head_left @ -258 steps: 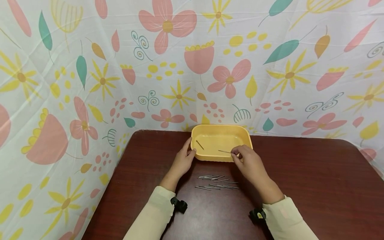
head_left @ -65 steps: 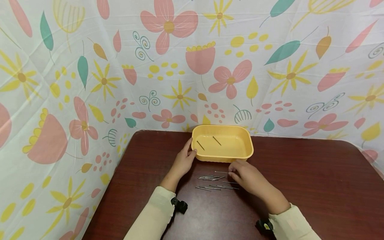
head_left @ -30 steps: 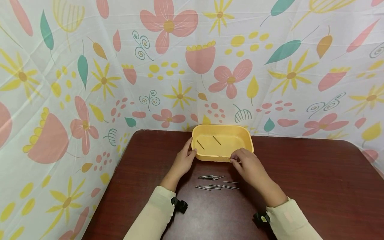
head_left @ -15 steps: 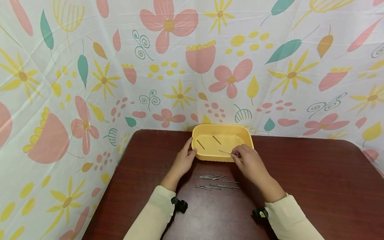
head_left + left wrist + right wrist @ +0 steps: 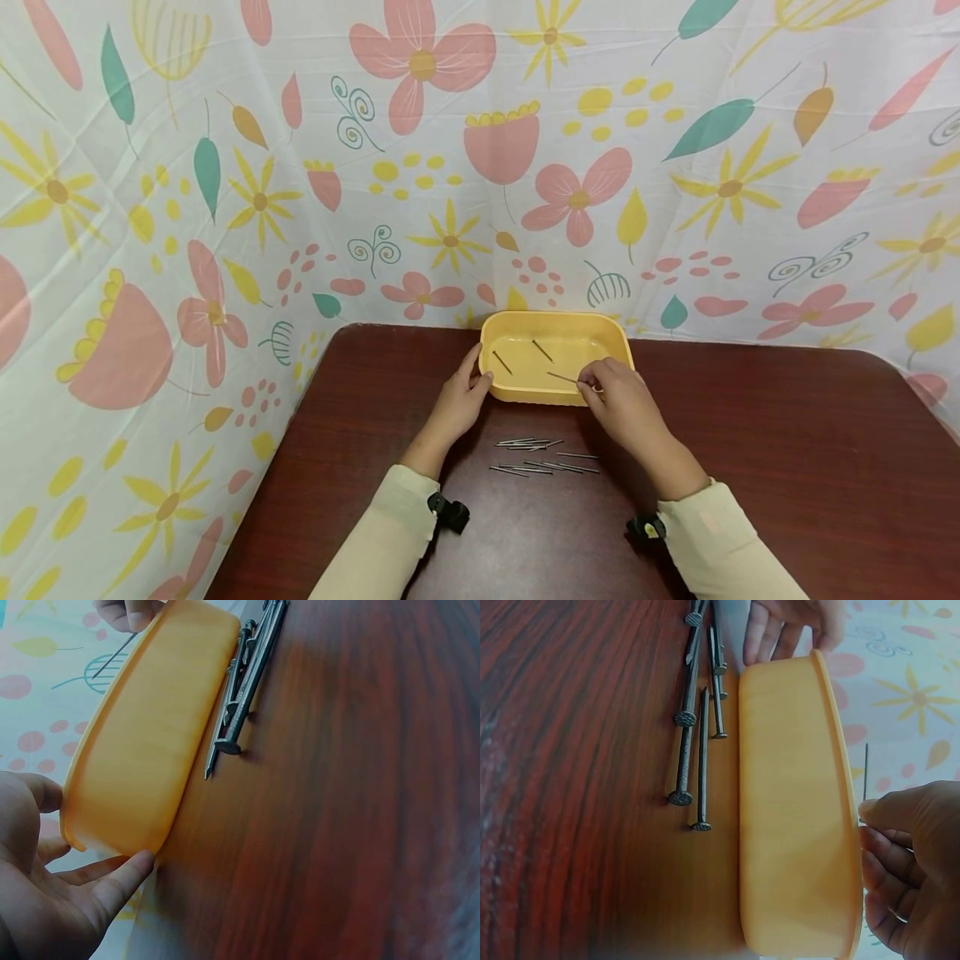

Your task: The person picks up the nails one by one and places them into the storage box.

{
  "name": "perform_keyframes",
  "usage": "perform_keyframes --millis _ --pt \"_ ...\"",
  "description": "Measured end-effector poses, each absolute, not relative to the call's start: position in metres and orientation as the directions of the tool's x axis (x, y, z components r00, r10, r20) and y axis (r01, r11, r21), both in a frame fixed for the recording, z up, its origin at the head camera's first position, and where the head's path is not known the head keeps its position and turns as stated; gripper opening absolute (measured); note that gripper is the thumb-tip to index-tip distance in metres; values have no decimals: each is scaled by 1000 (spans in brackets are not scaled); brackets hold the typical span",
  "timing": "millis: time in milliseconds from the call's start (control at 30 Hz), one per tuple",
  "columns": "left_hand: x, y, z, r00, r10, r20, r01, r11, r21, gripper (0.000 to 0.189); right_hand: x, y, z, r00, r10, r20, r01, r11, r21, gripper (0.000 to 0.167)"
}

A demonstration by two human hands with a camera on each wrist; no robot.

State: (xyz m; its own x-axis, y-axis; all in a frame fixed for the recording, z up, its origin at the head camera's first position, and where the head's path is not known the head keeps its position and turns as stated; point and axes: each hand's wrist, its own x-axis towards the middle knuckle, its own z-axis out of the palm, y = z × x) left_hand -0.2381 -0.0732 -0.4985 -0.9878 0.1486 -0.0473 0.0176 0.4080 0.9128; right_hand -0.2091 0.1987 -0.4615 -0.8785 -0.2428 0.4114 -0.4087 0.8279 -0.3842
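Note:
My left hand (image 5: 459,400) holds the left end of a yellow plastic tray (image 5: 528,396). In the left wrist view its thumb lies at the rim and other fingers touch the lower edge of the wall. Between thumb and fingertips, my right hand (image 5: 622,404) pinches a nail (image 5: 561,377) over the tray's near right part, its free end pointing left. Two nails lie apart and slanted on the tray floor, one at the left (image 5: 502,362) and one near the middle (image 5: 542,351). The right wrist view shows the pinched nail (image 5: 866,771) above the rim.
Several loose nails (image 5: 543,467) lie in two rough rows on the dark wooden table (image 5: 780,467), in front of the tray. Behind the tray hangs a flower-patterned cloth (image 5: 450,167). It also lines the left side.
My right hand has picked up another nail from the table and carried it up over the tray. A second nail has come to lie inside. My left hand has stayed at the tray.

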Motion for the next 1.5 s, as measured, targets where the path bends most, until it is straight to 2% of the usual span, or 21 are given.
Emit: perform_keyframes --millis 167,400,600,1500 --pt "-238 -73 -498 -988 146 -48 16 406 914 61 -209 198 -461 -884 -245 398 -403 832 -382 7" --pt "-239 -72 -499 -989 145 -29 33 410 912 60 -207 198 -462 -906 -222 361 -368 832 -414 35" --pt "-238 -72 -498 -989 144 -34 28 407 913 60 -207 198 -463 -903 -211 373 -367 830 -419 44" --pt "-238 -73 -498 -987 155 -40 26 397 918 61 -197 202 -464 -883 -250 397 -416 810 -414 43"
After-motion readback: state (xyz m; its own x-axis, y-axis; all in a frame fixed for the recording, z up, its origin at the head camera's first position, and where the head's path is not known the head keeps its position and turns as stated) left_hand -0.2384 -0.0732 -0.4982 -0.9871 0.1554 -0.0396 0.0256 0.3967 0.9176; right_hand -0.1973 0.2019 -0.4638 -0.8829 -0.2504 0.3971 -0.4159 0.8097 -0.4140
